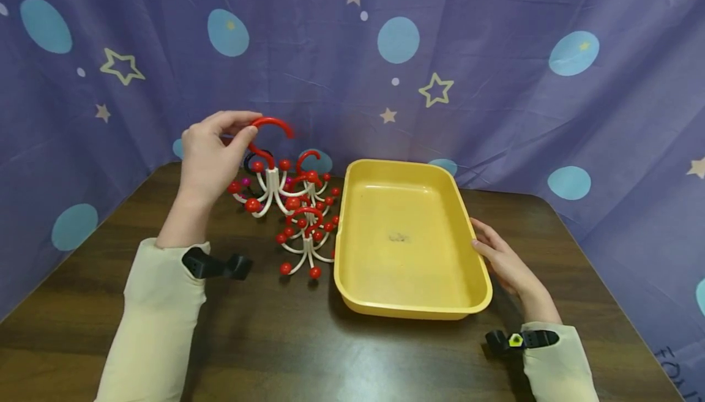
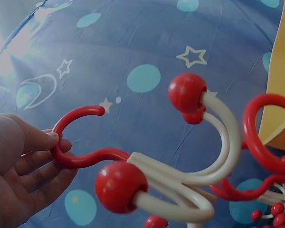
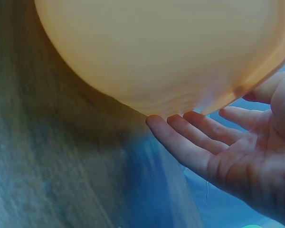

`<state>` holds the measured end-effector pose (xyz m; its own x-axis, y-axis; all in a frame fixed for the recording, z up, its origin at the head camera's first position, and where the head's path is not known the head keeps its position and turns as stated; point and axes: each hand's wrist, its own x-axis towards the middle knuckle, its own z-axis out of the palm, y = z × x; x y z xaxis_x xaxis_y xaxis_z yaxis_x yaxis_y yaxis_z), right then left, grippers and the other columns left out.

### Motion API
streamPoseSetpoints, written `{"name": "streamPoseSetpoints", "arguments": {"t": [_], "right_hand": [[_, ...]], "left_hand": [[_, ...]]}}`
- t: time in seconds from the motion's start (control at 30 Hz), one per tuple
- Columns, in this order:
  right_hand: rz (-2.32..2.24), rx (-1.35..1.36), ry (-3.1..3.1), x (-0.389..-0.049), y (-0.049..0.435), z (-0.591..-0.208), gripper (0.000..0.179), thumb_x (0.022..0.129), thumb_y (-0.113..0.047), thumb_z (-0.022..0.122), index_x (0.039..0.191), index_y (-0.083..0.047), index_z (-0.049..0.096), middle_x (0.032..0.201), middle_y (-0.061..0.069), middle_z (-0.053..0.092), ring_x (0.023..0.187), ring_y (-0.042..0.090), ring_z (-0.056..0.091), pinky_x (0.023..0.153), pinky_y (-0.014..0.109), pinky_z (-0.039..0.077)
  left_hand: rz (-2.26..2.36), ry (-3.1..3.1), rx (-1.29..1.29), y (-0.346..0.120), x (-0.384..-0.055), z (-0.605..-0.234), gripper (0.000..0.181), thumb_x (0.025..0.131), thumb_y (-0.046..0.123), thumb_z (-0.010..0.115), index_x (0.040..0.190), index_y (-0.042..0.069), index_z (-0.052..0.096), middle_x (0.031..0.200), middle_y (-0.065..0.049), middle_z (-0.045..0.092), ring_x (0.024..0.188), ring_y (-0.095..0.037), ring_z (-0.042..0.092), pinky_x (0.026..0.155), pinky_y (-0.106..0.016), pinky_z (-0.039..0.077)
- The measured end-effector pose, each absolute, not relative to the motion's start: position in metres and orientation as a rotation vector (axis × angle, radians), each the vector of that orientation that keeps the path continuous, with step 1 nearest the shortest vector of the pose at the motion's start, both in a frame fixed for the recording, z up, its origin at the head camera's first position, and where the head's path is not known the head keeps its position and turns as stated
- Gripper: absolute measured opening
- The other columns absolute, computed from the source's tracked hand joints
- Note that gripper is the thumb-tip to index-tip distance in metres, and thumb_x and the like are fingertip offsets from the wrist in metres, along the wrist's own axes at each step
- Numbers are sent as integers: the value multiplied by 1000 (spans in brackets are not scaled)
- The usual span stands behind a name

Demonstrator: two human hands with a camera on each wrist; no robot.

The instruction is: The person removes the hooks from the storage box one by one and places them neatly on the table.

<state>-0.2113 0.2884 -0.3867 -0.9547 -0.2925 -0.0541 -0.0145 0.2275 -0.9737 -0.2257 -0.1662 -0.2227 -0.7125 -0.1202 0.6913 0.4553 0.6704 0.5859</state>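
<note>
My left hand [image 1: 212, 160] pinches, between thumb and fingers, the red hook of a hanger [image 1: 272, 182] with curved white arms tipped by red balls. In the left wrist view this hanger [image 2: 166, 175] hangs off to the right of the fingers [image 2: 38, 185]. More hangers of the same kind [image 1: 308, 243] stand close together below and right of it, partly hidden behind one another. At the right side of a yellow plastic tray [image 1: 413, 267], my right hand [image 1: 509, 267] holds the rim, thumb at the edge. In the right wrist view its fingertips [image 3: 156, 121] touch the outer wall.
The hangers stand between the left arm and the tray's left wall on a dark wooden table [image 1: 264, 341]. Behind the tray hangs a purple curtain [image 1: 319, 71] with stars and blue spots. A black and magenta thing [image 1: 250, 163] shows partly behind the held hanger.
</note>
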Motion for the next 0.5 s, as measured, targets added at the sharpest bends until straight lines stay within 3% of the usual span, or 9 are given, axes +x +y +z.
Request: {"name": "streamPoseSetpoints", "arguments": {"t": [0.5], "right_hand": [[-1835,-340,2277,-212,290,-390,60,98,-24,38,145,-4,7,130,31,32,92,11,59,70,33,53]], "left_hand": [[-979,-2226,-148,-197,-222,-260,20,86,15,62,103,9,70,84,-15,68,59,13,47,56,-8,37]]}}
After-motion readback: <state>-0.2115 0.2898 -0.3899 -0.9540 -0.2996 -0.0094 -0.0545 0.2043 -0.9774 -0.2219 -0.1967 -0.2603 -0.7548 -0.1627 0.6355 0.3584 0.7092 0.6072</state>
